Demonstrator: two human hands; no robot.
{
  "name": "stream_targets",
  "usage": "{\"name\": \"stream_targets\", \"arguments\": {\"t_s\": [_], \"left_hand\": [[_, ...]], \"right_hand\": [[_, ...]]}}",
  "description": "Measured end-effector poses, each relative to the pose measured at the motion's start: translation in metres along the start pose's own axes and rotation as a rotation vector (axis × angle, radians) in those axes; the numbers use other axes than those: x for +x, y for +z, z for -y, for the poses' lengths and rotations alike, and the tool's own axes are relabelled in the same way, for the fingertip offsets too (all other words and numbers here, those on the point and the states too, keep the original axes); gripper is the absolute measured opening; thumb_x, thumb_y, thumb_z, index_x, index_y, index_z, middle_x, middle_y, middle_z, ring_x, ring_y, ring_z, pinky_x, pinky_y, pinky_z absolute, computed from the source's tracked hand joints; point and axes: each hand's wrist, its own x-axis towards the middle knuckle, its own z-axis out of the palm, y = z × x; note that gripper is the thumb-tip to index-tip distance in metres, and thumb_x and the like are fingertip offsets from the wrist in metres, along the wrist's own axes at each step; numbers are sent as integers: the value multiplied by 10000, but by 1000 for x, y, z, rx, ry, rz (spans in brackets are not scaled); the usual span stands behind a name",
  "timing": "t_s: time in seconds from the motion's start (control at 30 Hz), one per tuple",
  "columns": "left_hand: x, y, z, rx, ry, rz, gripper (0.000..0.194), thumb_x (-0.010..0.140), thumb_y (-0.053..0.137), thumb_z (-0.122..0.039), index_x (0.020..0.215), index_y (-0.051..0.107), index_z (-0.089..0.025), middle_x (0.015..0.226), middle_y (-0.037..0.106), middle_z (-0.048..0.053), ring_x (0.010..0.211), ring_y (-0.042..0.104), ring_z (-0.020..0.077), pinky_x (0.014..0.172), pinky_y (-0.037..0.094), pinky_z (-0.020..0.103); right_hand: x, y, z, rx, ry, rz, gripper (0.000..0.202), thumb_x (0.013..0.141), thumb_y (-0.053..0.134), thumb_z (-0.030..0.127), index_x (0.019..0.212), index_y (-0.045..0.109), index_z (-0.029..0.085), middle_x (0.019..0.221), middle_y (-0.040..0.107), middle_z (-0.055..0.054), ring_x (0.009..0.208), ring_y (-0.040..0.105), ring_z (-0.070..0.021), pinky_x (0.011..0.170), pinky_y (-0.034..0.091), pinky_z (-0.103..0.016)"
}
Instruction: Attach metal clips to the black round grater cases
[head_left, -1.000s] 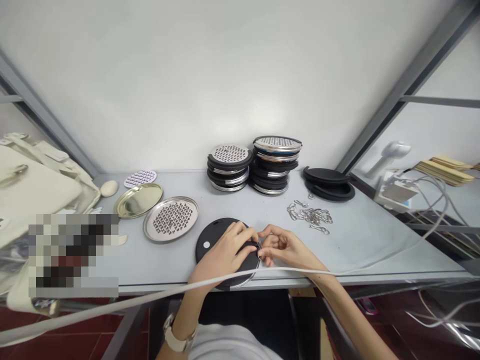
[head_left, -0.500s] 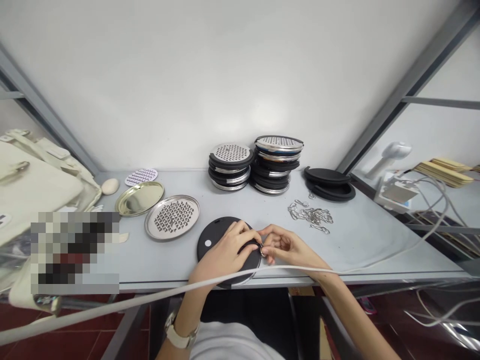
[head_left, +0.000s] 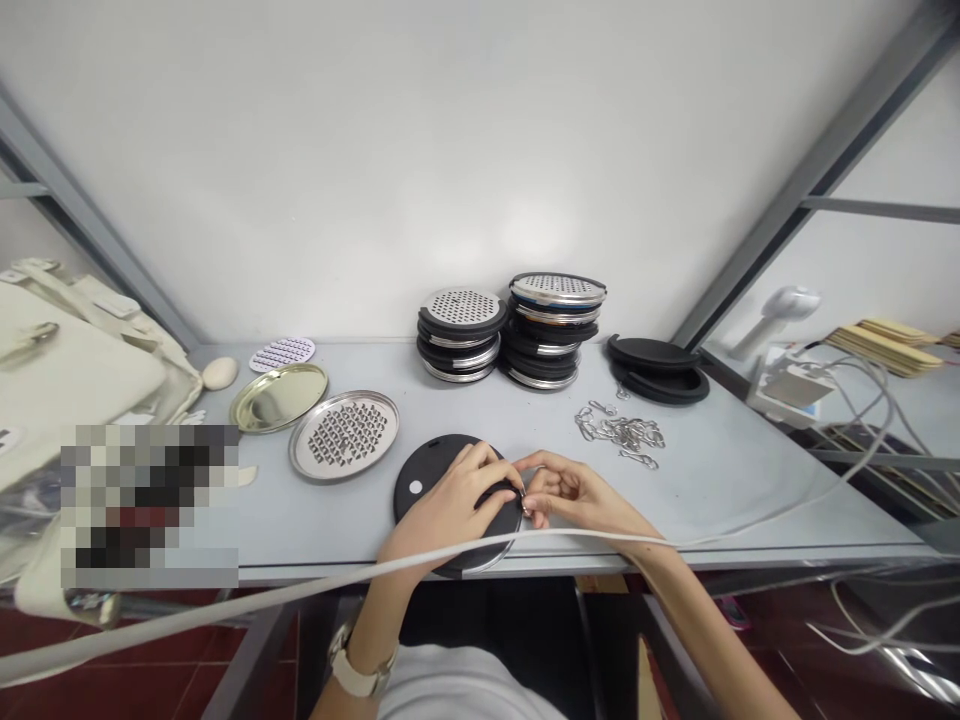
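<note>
A round black disc-shaped case [head_left: 427, 468] with a white dot and a shiny metal edge lies at the table's front edge. My left hand [head_left: 457, 500] rests across it, thumb and fingers pinching its right rim. At that rim my right hand [head_left: 566, 492] pinches a small metal clip [head_left: 524, 503], partly hidden by the fingertips. Whether the clip is fastened to the case I cannot tell. To the right lies a pile of similar silver clips [head_left: 626, 432]. Left of the case is a round metal grater plate [head_left: 352, 437].
Two stacks of black-rimmed graters [head_left: 461, 335] stand at the back, with black covers [head_left: 660, 370] to their right. A gold-coloured disc [head_left: 279, 398] and a white grater plate [head_left: 283, 354] lie left. A white cable [head_left: 300, 600] crosses in front of my arms.
The clip at the case's rim has turned slightly between my right fingertips. Both hands and the case otherwise stay in place.
</note>
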Motion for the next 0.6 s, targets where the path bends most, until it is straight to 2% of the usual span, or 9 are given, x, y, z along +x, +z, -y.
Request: {"name": "stream_targets", "arguments": {"t_s": [0.3,0.47,0.6], "left_hand": [[0,-1,0,31,11,12,172,938,455,-153,1008,585,-242,1030,531,16,1047,499,176,951,395,327],[-1,-1,0,56,-15,-9,81,918,500,-170,981,485,-219,1008,535,14,1005,497,177,896,418,332],[-1,0,0,64,-9,-12,71,920,491,-166,965,470,-217,1000,530,13,996,494,174,890,419,331]], "right_hand": [[4,-2,-7,15,-12,-19,294,751,757,353,961,640,184,636,678,16,582,640,-143,615,483,-262],[5,-2,-8,44,2,-16,319,731,778,332,965,634,168,627,684,10,570,635,-138,599,476,-254],[5,-1,-8,43,3,-14,321,727,781,331,957,633,163,627,686,8,556,630,-136,589,473,-252]]}}
